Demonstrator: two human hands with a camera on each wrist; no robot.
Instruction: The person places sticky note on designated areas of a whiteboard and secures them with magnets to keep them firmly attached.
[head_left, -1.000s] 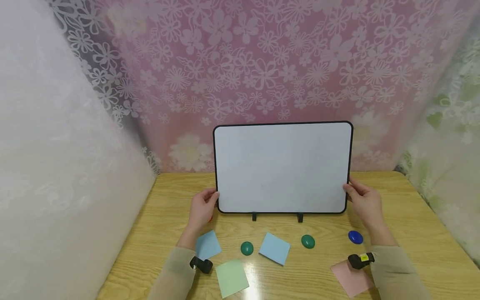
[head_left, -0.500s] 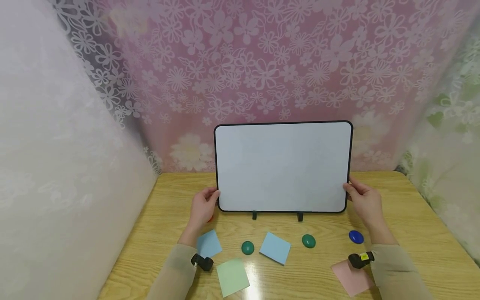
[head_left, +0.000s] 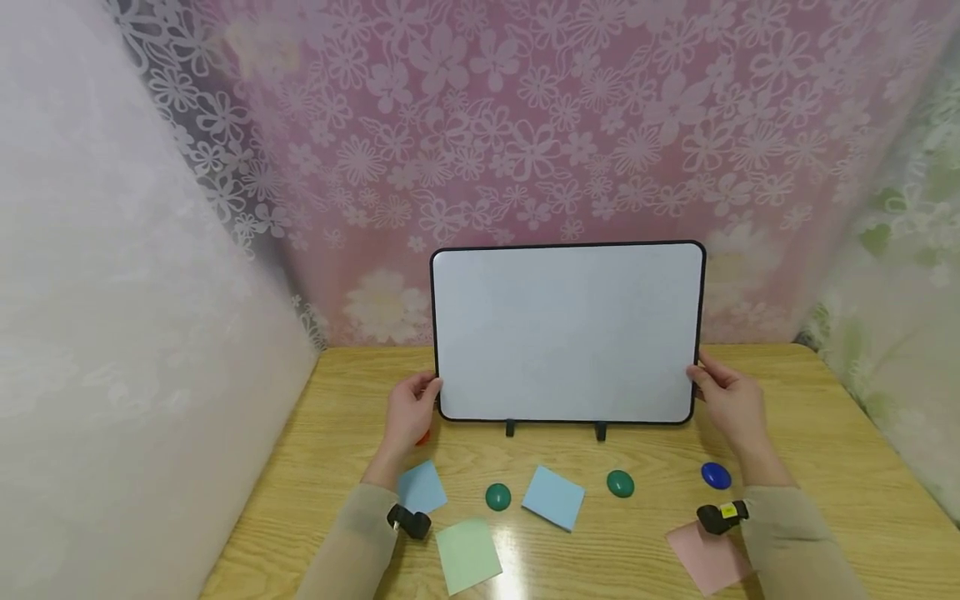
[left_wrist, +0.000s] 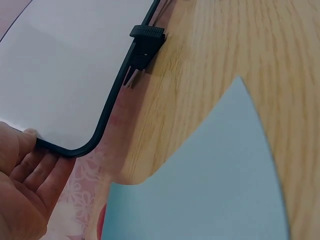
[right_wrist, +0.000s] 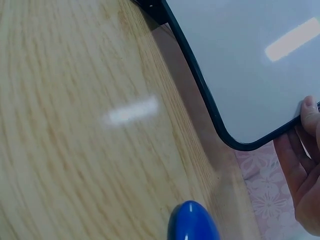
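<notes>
The left hand hides most of a red thing, leaving too little to tell its shape. Some fingertips of that hand and the right hand are behind the whiteboard, and in the right wrist view the bottom edge cuts off the blue disc.

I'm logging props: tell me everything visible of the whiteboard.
The whiteboard is a wide rectangle with rounded corners, a blank, glossy white face and a thin, plastic-looking black frame. It stands nearly upright toward the back of the table, its lower edge meeting two black supports; the left hand and right hand pinch its side edges.
</notes>
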